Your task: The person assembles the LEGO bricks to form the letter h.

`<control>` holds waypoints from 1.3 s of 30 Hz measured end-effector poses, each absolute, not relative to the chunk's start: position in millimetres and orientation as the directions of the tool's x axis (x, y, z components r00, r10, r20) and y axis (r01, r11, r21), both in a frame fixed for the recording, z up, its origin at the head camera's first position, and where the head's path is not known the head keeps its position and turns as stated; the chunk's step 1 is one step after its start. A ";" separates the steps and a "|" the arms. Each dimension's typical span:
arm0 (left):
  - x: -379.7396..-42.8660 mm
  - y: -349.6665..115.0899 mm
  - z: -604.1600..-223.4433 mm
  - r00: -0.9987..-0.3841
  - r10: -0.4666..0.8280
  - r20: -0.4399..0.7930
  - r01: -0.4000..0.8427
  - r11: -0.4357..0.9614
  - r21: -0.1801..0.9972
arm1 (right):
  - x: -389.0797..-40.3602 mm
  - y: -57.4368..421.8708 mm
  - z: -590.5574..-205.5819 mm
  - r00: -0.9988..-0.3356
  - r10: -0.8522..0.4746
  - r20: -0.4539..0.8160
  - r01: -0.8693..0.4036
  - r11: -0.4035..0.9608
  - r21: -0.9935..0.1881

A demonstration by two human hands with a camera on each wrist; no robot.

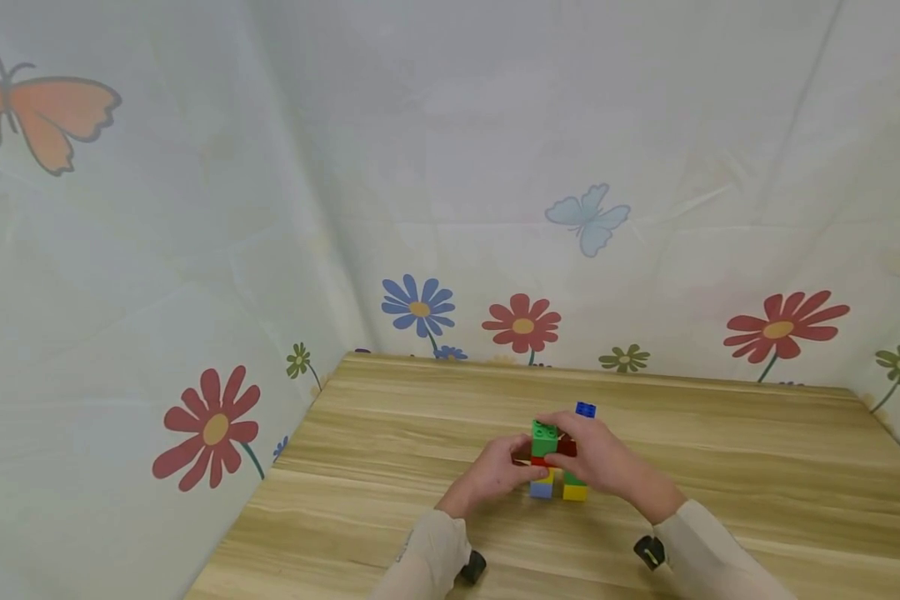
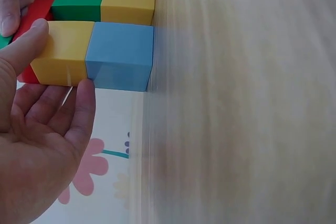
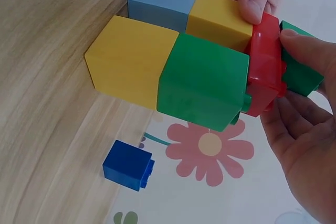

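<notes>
No readable text, labels, brands, numbers or signs.

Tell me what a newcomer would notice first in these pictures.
Likely the glossy tower of coloured plastic blocks on the wood-grain table, with a person's bare left hand and right hand gripping its upper part. A lone dark blue plastic block sits beyond it, apart. Next might come the big orange butterfly printed on the pale backdrop, upper left in the head view.

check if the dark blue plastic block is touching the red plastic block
Apart: the right wrist view shows the dark blue plastic block well clear of the red plastic block, with flowered backdrop visible between them.
</notes>
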State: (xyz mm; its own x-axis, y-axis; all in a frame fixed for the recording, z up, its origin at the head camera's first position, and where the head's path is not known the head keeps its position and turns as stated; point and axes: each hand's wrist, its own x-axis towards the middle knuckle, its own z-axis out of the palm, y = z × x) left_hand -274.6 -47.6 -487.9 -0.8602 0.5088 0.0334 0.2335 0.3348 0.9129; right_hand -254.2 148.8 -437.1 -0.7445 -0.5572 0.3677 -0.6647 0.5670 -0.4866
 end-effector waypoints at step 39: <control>-273.4 -47.0 -489.7 -0.865 0.499 0.045 0.238 0.331 0.913 | -253.5 146.6 -434.9 -0.773 -0.541 0.330 -0.628 0.580 -0.519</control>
State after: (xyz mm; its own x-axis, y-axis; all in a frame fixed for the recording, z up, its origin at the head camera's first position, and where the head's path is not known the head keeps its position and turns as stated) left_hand -273.4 -47.0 -489.7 -0.8654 0.4990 0.0451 0.2385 0.3311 0.9130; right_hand -253.5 146.6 -434.9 -0.7731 -0.5414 0.3304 -0.6279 0.5799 -0.5191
